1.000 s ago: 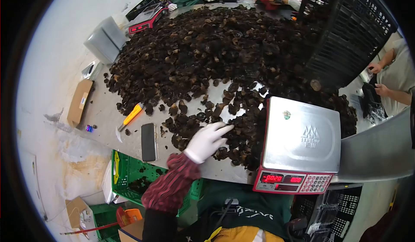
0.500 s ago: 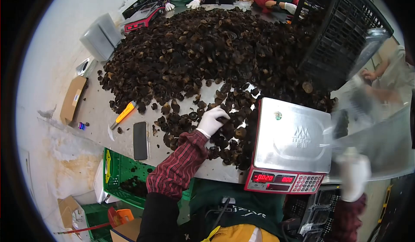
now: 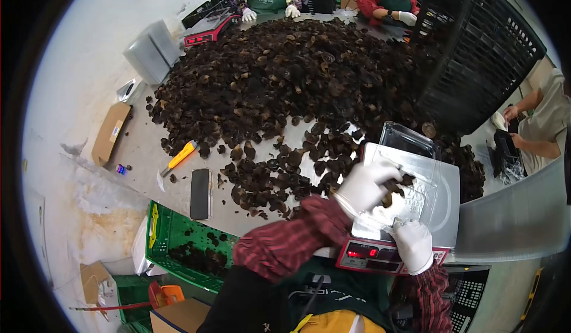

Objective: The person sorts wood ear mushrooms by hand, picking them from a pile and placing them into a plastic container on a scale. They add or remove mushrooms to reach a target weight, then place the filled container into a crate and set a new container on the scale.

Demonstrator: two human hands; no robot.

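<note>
- Slippage at the near rim worries me first. The right hand [image 3: 414, 246] holds the clear tray [image 3: 423, 211] only by its near edge, fingers folded together over that rim. I judge that so light a tray could skate on the smooth scale [image 3: 447, 181] if nudged.
- Spill comes next. The left hand [image 3: 366, 185] hangs over the tray, fingers curled shut around a clump of mushrooms [image 3: 394, 189] (a few bits poke out past the glove). A loose piece could land on the platter instead of inside.
- The left forearm crosses low over the scale's near corner. The plaid sleeve [image 3: 291, 241] could lean on the platter or brush the red display [image 3: 364, 252] and upset the reading.
- The tray's lid [image 3: 407, 139] stands open on the far side, just beside the edge of the heap [image 3: 285, 77]. Strays could roll in from there.
- A phone [image 3: 202, 193] and a yellow knife [image 3: 181, 156] lie on the bench [image 3: 140, 148] to the left, well apart from both hands.
- Farther off, a black crate [image 3: 476, 53] stands beside the heap, and co-workers' gloved hands [image 3: 248, 15] work its far edge.
</note>
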